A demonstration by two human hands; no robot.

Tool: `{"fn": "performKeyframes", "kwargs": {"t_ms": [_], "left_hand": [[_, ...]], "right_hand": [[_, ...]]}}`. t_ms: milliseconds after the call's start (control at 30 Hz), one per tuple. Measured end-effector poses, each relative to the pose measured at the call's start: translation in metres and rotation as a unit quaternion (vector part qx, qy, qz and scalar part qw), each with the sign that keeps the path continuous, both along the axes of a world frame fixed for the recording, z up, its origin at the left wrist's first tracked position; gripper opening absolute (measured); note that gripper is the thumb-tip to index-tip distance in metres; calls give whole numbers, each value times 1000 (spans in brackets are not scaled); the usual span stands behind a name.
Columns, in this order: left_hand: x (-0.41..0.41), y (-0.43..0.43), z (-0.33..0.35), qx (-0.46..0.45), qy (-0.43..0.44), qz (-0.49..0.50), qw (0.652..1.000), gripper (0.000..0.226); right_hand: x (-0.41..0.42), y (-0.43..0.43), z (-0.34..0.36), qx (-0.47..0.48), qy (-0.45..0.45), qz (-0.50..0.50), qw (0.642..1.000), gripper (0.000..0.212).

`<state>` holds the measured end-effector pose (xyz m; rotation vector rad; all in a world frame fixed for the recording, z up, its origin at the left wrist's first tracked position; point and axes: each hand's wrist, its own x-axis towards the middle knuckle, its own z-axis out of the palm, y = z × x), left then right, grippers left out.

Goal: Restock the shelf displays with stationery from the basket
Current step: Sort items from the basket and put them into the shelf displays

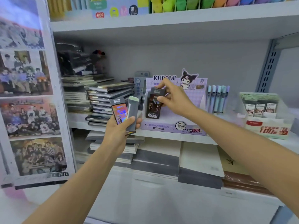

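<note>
View: head camera, facing a shop shelf.
Right hand [174, 101]: out at the Kuromi box [174, 128]. Fingers [161, 99] pinch the dark pack [152, 107] near its top end, thumb on the front face.
Dark pack: upright, leaning a little, in the left part of the box's open tray. Cannot tell whether its foot touches the tray floor.
Left hand [119, 131]: raised just left of the box, fingers curled round two packs held side by side.
Orange pack [118, 112]: left of the pair, grey header up, tilted left.
Grey pack [133, 110]: right of the pair, pale green cap up, thumb across its lower half.
Kuromi box: lilac, on the middle shelf [161, 137] at the front edge.
Notebooks [105, 97]: dark stacks, left of the box.
Pens [218, 97]: pastel, upright, just right of the box.
Lead box [267, 126]: red and white, far right, same shelf.
Posters [27, 94]: group photos on the left side panel.
</note>
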<state>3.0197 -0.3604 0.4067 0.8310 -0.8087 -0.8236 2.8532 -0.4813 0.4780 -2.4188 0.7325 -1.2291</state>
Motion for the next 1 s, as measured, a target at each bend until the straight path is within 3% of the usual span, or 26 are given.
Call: {"fn": "performKeyframes", "kwargs": {"t_ms": [233, 400, 600, 733, 800, 867, 933, 1000], "left_hand": [[0, -3, 0, 1, -7, -7, 1000, 31], [1, -1, 0, -1, -16, -25, 1000, 38], [-4, -4, 0, -2, -10, -24, 1000, 29], [-7, -3, 1, -4, -12, -30, 999, 25], [-7, -1, 3, -6, -15, -32, 999, 24], [-9, 1, 5, -8, -15, -38, 999, 25], [-13, 3, 7, -7, -20, -47, 999, 27], [-21, 4, 9, -12, -29, -63, 998, 29]], "right_hand": [[10, -1, 13, -3, 57, 5, 998, 25], [2, -4, 2, 9, 37, 3, 999, 22], [10, -4, -11, -123, 55, -43, 990, 28], [8, -6, -15, -125, 64, -125, 982, 41], [5, -3, -13, -113, 87, -134, 981, 49], [1, 4, -8, -83, 38, -98, 991, 47], [-3, 15, -2, 11, -59, -7, 998, 44], [-6, 25, -1, 155, -106, 100, 977, 44]]}}
